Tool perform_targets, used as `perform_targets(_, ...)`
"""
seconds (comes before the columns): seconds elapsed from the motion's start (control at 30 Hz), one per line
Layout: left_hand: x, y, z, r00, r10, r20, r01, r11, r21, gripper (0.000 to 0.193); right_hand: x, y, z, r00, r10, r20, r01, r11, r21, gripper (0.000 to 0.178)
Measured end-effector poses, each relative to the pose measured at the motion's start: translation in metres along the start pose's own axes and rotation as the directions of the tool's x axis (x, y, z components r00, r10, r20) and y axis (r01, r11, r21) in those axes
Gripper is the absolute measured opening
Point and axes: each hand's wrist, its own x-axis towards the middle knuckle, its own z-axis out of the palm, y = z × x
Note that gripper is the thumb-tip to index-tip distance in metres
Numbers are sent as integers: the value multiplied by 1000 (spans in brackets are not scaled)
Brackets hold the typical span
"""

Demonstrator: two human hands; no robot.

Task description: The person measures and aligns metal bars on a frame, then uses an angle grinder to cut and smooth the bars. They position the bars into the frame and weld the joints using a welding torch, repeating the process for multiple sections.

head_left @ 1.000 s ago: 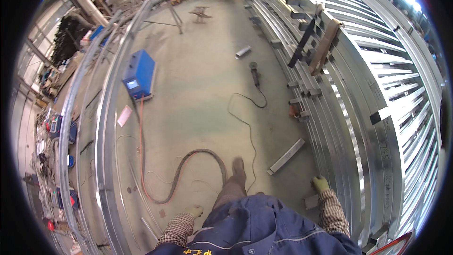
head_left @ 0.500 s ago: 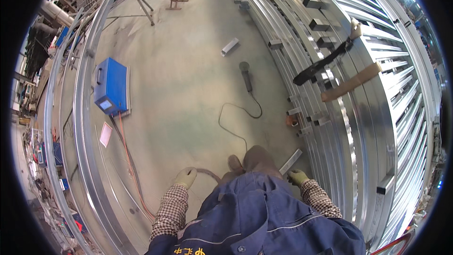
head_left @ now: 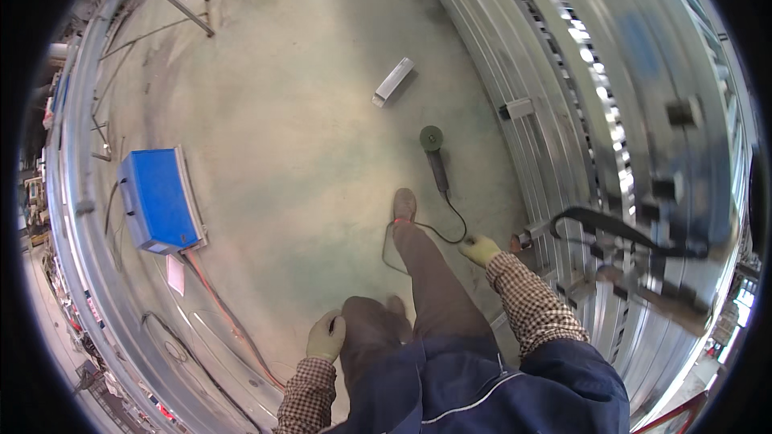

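The gloved left hand (head_left: 326, 336) is beside the left knee (head_left: 368, 321); the right hand (head_left: 481, 250) is next to the looped black cable (head_left: 464, 223), contact unclear. I cannot tell whether either is open or closed. The angle grinder (head_left: 437, 167) lies on the floor (head_left: 281, 128) ahead of the right hand, near a short metal profile (head_left: 393, 82).

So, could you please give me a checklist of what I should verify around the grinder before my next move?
1. Left hand and right hand gloved: ok.
2. Grinder lying on the floor, not in a hand: ok.
3. Grinder switched off: cannot tell.
4. Forward shoe clear of the cord: cannot tell; they overlap in this view.
5. Short metal piece apart from the grinder: ok.
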Motion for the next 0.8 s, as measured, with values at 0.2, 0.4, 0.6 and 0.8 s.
perform_targets(0.2,134,59,23,971,198,-134,-200,980,0,33,202,-146,-56,981,-69,-182,71,997,2,88)
perform_targets(0.4,219,65,33,906,419,-58,-399,892,211,25,349,-213,-64,952,56,-301,-176,904,-389,117)
perform_targets(0.6,248,61,4,937,349,7,-337,899,281,25,416,-212,-48,953,90,-289,-204,896,-395,108)
perform_targets(0.8,258,72,1,925,364,108,-380,896,230,22,349,-170,-35,905,207,-372,-200,978,59,95)
